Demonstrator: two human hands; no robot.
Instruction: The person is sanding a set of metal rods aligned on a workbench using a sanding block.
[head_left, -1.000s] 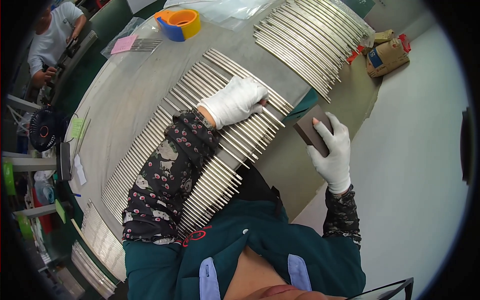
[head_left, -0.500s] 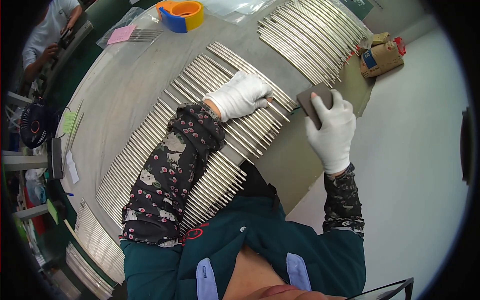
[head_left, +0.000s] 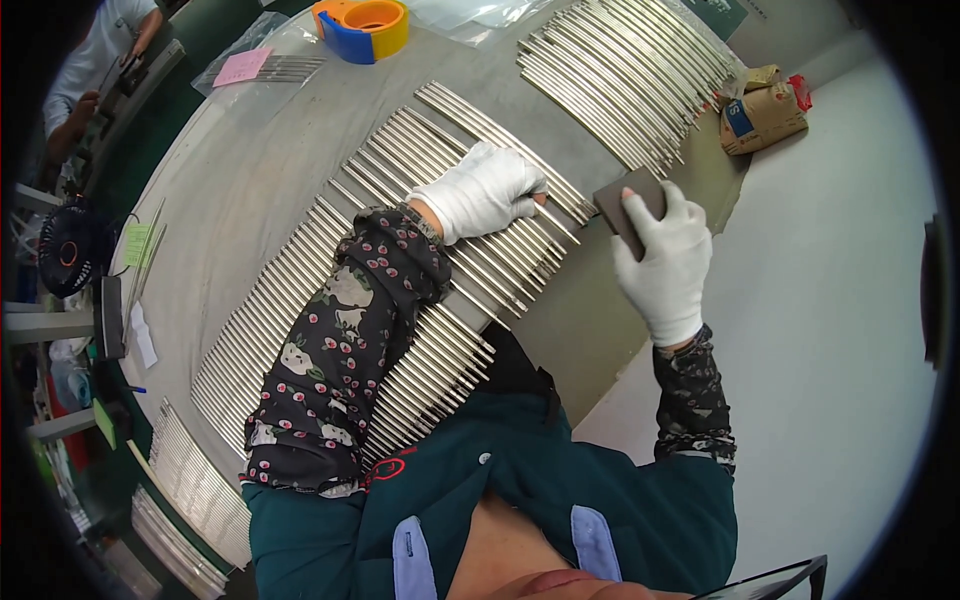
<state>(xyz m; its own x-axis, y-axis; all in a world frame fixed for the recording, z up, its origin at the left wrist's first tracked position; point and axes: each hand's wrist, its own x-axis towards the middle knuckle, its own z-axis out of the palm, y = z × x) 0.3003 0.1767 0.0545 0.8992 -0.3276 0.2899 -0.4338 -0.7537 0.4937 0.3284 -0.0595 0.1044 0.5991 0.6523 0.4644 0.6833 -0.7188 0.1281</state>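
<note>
A long row of slim, shiny metal rods [head_left: 285, 290] lies side by side across the grey table. My left hand [head_left: 485, 195], in a white glove with bare fingertips, rests on the row, its fingers curled closed around one rod [head_left: 556, 222]. A few rods [head_left: 510, 148] lie a little apart beyond that hand. Off the table's right edge, by the rod ends, my right hand [head_left: 668, 265] wears a similar glove and grips a dark grey-brown rectangular block [head_left: 612, 203], which looks like a sanding sponge. Whether the block touches a rod is unclear.
Another batch of rods [head_left: 620, 75] lies at the far right, near a brown paper bag [head_left: 765, 118]. An orange, blue and yellow tape dispenser [head_left: 362, 28] stands at the back. A dark fan [head_left: 70, 245] is at left. Another person [head_left: 95, 60] works at the far left.
My right forearm has shifted slightly to the right, with the block nearly in the same spot. My left hand has stayed in place. The other person's hand has moved a little.
</note>
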